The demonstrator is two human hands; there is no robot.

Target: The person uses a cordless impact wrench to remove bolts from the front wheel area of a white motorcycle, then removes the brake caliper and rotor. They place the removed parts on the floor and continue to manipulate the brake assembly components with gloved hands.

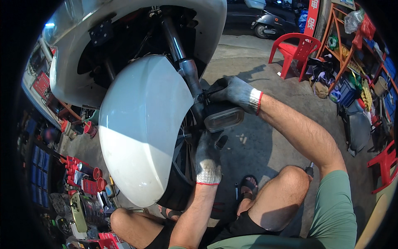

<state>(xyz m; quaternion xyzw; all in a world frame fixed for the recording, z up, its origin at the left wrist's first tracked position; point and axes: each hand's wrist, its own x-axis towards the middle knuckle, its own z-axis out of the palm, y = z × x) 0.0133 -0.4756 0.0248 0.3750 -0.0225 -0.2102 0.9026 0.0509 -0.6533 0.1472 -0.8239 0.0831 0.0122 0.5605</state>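
A rectangular lamp (pixel 224 120) with a clear lens and dark housing sits against the front fork leg (pixel 189 76) of a white motor scooter. My right hand (pixel 237 92), in a grey-soiled knitted glove with a red-edged cuff, is closed on the lamp's upper side close to the fork. Below the lamp, my left hand (pixel 207 155), gloved alike, reaches up beside the wheel (pixel 179 182). Its fingers curl in by the lower fork, and what they grip is hidden. Left of both hands bulges the glossy white front fender (pixel 143 133).
Tools, red cups and parts crowd the floor at lower left. A red plastic chair (pixel 293 52) stands at the far right, near loaded shelves (pixel 342 45). Another red chair (pixel 383 166) is at the right edge. A screwdriver-like tool (pixel 309 169) lies by my right knee.
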